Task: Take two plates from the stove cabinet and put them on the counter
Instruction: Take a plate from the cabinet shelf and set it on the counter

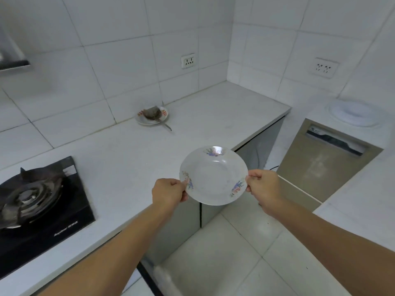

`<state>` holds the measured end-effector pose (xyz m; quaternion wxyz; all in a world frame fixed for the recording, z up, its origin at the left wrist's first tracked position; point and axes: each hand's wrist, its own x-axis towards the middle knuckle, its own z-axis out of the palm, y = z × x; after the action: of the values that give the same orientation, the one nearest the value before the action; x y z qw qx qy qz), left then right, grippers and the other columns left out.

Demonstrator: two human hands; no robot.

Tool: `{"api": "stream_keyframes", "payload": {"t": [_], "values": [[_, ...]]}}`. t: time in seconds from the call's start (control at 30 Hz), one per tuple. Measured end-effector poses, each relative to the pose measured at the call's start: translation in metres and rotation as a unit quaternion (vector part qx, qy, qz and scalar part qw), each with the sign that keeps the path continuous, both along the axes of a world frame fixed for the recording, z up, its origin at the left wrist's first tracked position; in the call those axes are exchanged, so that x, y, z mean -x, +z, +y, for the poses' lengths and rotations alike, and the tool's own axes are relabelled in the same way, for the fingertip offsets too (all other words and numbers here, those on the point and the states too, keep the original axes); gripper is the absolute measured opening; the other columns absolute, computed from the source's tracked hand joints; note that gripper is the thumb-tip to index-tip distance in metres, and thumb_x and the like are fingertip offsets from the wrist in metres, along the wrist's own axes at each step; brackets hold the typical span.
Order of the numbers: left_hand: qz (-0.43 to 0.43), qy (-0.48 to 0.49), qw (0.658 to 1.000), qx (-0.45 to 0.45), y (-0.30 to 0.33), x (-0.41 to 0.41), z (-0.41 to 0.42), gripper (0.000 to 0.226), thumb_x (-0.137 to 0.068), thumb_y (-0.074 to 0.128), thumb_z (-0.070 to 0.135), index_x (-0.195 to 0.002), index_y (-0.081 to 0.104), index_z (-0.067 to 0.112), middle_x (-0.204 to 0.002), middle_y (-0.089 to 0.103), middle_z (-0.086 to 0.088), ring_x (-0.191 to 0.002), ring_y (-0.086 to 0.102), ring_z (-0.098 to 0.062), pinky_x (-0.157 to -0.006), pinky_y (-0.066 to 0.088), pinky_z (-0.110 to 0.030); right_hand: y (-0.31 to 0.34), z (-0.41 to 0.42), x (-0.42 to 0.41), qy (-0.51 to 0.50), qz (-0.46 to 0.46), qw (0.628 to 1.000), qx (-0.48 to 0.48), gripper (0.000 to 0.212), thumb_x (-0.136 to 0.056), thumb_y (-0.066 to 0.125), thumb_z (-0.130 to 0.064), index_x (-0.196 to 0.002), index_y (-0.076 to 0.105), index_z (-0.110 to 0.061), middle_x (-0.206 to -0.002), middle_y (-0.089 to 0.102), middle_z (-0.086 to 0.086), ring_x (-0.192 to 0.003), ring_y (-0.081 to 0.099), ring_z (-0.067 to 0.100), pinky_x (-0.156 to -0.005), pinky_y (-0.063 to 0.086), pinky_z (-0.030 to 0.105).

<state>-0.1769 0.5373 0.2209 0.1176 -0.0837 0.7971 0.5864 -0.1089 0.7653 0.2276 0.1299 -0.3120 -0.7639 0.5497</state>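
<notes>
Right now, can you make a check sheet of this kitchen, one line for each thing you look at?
Surface: white counter, stove at its left.
Job's things: one flowered plate, held above the counter's edge.
Clutter: dirty dish with a utensil by the wall.
Hands: left hand and right hand pinch the plate's opposite rims.
Cables: one dark cable under the counter.
Surroundings: tiled walls, two sockets, appliance with a white plate on top.

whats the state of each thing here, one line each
floral plate: held in the air over the counter edge
left hand: pinching the plate's left rim
right hand: pinching its right rim
stove: no flame visible
dish: on the counter by the wall, something brown in it
</notes>
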Motion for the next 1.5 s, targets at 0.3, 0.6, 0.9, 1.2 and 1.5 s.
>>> {"api": "stream_keyframes", "payload": {"t": [0.3,0.6,0.9,1.2,1.5], "values": [[-0.025,0.021,0.999,-0.03,-0.009,0.075,0.099,0.03,-0.084,0.074,0.017,-0.069,0.07,-0.009,-0.057,0.066,-0.011,-0.047,0.061,-0.017,-0.057,0.054,-0.024,-0.007,0.099,0.076,0.01,-0.008,1.0,-0.007,0.022,-0.087,0.053,0.003,-0.091,0.074,-0.002,-0.061,0.063,0.001,-0.052,0.056,0.01,-0.041,0.04,0.01],[-0.04,0.082,0.994,-0.056,-0.007,0.139,0.207,0.026,-0.085,0.074,0.014,-0.076,0.073,-0.01,-0.061,0.068,-0.01,-0.041,0.062,-0.009,-0.056,0.059,-0.023,0.004,0.204,0.163,0.057,-0.007,0.998,-0.033,0.024,-0.086,0.057,0.002,-0.077,0.074,-0.012,-0.068,0.069,0.001,-0.076,0.071,0.029,-0.074,0.06,0.044],[-0.057,0.112,0.992,-0.029,-0.012,0.215,0.242,0.02,-0.084,0.07,0.005,-0.073,0.072,-0.011,-0.057,0.064,-0.011,-0.042,0.061,-0.015,-0.073,0.062,-0.041,-0.007,0.244,0.248,0.076,-0.041,0.995,-0.043,0.02,-0.085,0.056,0.002,-0.074,0.072,-0.004,-0.065,0.067,0.008,-0.056,0.059,0.017,-0.06,0.05,0.031],[-0.062,0.12,0.99,-0.034,-0.024,0.354,0.251,0.019,-0.085,0.069,0.005,-0.069,0.074,-0.004,-0.064,0.069,-0.012,-0.051,0.065,-0.019,-0.068,0.062,-0.033,-0.029,0.254,0.388,0.077,-0.039,0.995,-0.058,0.019,-0.084,0.057,0.001,-0.07,0.07,0.001,-0.057,0.062,0.009,-0.047,0.056,0.009,-0.043,0.041,0.013],[-0.087,0.145,0.985,-0.023,-0.045,0.472,0.264,0.022,-0.088,0.069,0.01,-0.068,0.075,0.007,-0.071,0.072,-0.012,-0.057,0.067,-0.02,-0.072,0.062,-0.036,-0.05,0.265,0.52,0.101,-0.054,0.992,-0.05,0.019,-0.08,0.054,0.005,-0.07,0.07,0.003,-0.055,0.057,0.012,-0.047,0.05,0.014,-0.038,0.034,0.006]]}}
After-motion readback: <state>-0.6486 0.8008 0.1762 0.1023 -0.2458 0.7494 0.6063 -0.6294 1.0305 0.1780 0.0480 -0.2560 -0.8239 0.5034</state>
